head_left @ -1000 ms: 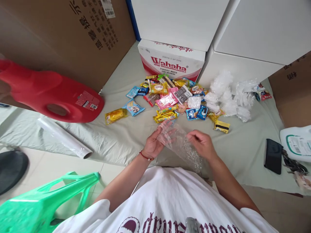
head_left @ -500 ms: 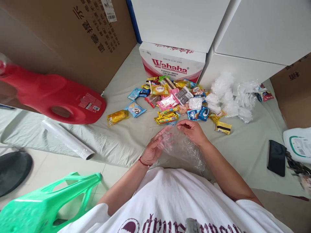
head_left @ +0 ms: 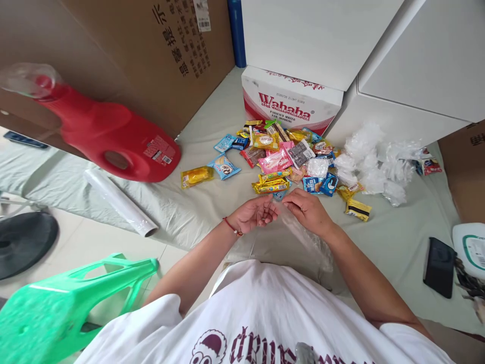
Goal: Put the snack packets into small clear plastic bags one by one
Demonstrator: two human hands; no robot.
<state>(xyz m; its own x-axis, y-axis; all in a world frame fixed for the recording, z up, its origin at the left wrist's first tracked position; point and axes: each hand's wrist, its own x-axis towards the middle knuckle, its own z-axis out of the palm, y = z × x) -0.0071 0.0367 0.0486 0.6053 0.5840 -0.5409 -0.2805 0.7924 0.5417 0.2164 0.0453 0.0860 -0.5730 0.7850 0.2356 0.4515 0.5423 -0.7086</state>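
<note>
A clear plastic bag (head_left: pixel 305 232) hangs from my right hand (head_left: pixel 308 212), which pinches it near its upper edge. The bag is gathered narrow and trails down towards my shirt. My left hand (head_left: pixel 255 215), palm up with curled fingers, meets the bag's top edge between thumb and fingertips. Just beyond both hands lies a heap of small wrapped snacks: a pink packet (head_left: pixel 275 160), yellow packets (head_left: pixel 271 186), blue packets (head_left: pixel 312 184) and a grey one (head_left: pixel 301 153). Right of the heap sits a pile of crumpled clear plastic bags (head_left: pixel 366 154).
Behind the snacks stands a white-and-red Wahaha carton (head_left: pixel 288 103) below white cabinets (head_left: pixel 318 40). A red detergent bottle (head_left: pixel 125 136) and a plastic-wrapped roll (head_left: pixel 121 202) lie left. A green stool (head_left: pixel 71 298) is lower left; a black phone (head_left: pixel 439 267) lies right.
My hands have drawn closer together at the bag's top edge. The bag, spread between them before, now hangs narrower from the right hand. The whole view has shifted slightly.
</note>
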